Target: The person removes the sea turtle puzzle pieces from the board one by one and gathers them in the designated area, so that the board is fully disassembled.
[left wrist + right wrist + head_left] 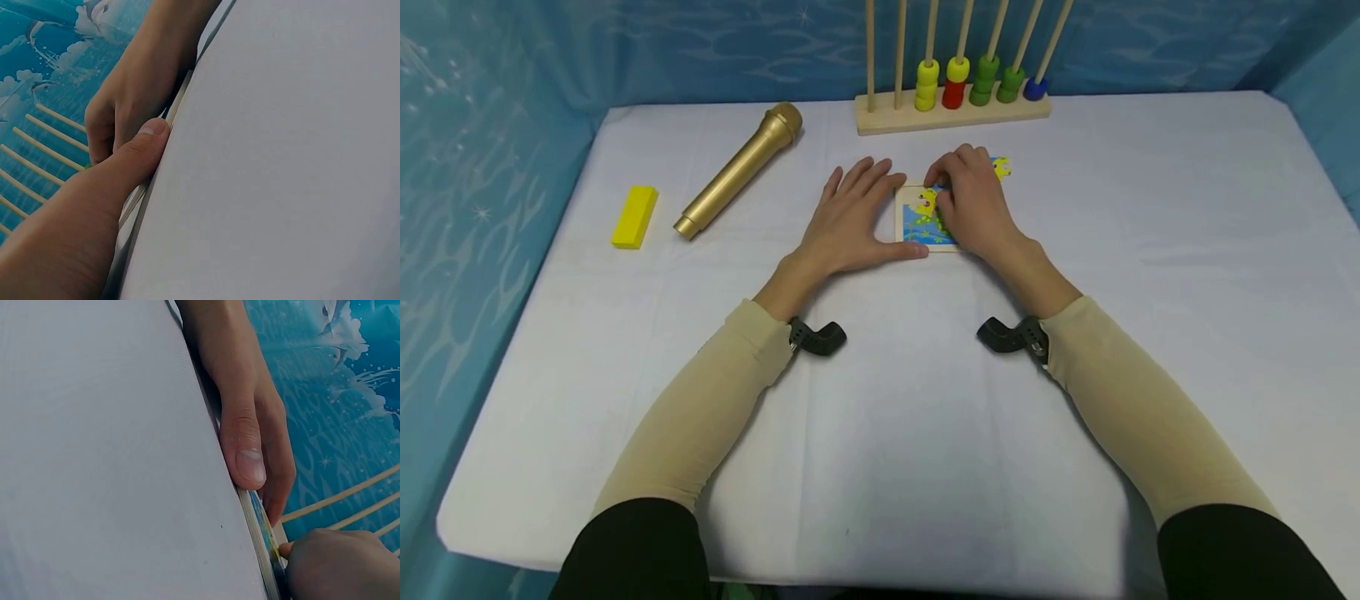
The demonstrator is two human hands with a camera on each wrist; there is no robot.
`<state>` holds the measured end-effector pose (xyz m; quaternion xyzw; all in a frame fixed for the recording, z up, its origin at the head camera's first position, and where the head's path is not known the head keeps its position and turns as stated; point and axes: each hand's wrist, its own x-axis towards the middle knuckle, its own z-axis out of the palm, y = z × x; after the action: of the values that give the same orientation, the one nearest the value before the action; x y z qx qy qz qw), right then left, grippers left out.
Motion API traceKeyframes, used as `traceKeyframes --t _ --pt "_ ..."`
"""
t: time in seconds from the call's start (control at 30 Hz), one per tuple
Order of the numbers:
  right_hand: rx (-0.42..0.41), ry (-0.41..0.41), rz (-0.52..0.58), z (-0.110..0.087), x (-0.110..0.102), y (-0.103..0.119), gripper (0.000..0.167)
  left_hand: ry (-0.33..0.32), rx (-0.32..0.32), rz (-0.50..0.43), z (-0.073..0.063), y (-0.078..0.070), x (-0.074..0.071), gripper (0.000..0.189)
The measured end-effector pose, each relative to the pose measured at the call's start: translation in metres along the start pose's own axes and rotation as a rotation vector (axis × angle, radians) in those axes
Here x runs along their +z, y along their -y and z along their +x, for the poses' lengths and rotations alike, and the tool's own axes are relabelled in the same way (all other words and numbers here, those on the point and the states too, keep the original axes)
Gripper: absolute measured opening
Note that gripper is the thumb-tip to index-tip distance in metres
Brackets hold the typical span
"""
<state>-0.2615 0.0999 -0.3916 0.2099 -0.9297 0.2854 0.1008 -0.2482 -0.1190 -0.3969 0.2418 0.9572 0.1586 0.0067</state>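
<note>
- Head view: a puzzle board (899, 221) with a pale wooden rim lies toward the far side of the table (887, 417), between the two hands; its picture shows blue, green and yellow.
- Left hand (857, 221): fingers spread apart and extended, index fingertip at the board's far left corner, thumb laid along its near edge; the palm frames the left side rather than closing round it.
- Right hand (977, 200): fingers bent down over the right part of the board and covering much of it; whether they pinch a piece cannot be told.
- A small yellow piece (1002, 167) shows just beyond the right hand, on its far right side, partly hidden by it.
- Right wrist view: the left thumb rests at the board's near edge, and the right hand's fingers are at its surface, their tips mostly hidden.
- Left wrist view: the left thumb crosses in front of the board's edge, with the bent right hand behind.
- Bead rack (880, 125): stands upright at the far edge, with yellow, red, green and blue beads on its rods.
- Gold microphone (737, 171): lies slanted to the left of the left hand.
- Yellow block (635, 217): farther left, near the microphone.
</note>
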Motion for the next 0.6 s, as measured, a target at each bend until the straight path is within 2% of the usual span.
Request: traceKeyframes --t 0.33,0.6 --pt "0.072 0.019 0.078 0.002 -0.002 0.000 0.024 0.008 -0.004 -0.002 0.002 -0.002 -0.002 0.112" --pt "0.108 0.075 0.266 0.001 -0.014 -0.013 0.027 0.015 -0.007 -0.008 0.001 -0.001 -0.001 0.111"
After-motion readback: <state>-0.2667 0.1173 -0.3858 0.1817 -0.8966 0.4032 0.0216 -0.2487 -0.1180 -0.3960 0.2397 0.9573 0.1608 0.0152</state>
